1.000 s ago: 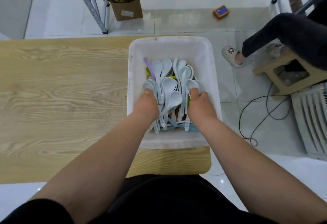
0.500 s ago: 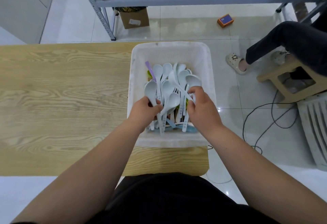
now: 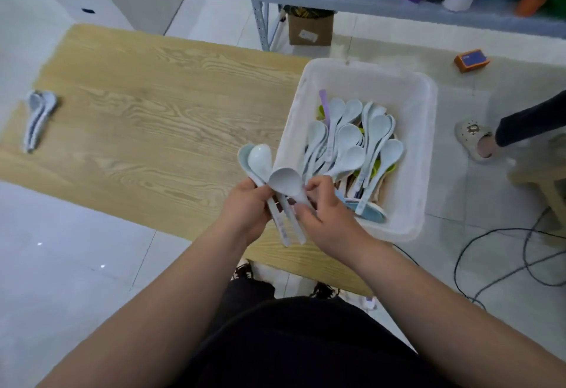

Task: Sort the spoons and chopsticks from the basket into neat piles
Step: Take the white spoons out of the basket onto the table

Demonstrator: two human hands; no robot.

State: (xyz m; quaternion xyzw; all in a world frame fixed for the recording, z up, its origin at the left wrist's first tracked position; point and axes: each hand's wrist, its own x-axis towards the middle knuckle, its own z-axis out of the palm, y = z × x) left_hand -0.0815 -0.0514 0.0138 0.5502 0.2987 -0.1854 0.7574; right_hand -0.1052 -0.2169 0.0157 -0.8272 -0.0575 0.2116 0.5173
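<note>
Gripping two, perhaps three, pale spoons (image 3: 258,159) by the handles in the left hand (image 3: 245,207), bowls up. Pinching another spoon (image 3: 284,179) in the right hand (image 3: 324,216), crossed against that bunch. Just beyond the right hand, basket (image 3: 421,142) holding more spoons (image 3: 346,142); far left of the left hand, small pile (image 3: 38,115) on the table (image 3: 153,96)

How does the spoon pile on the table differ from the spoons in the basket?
The spoon pile is small, nested and aligned; the basket spoons are many, loose and crossing. The pile lies alone; the basket spoons cover coloured utensils. Both are pale blue spoons.
</note>
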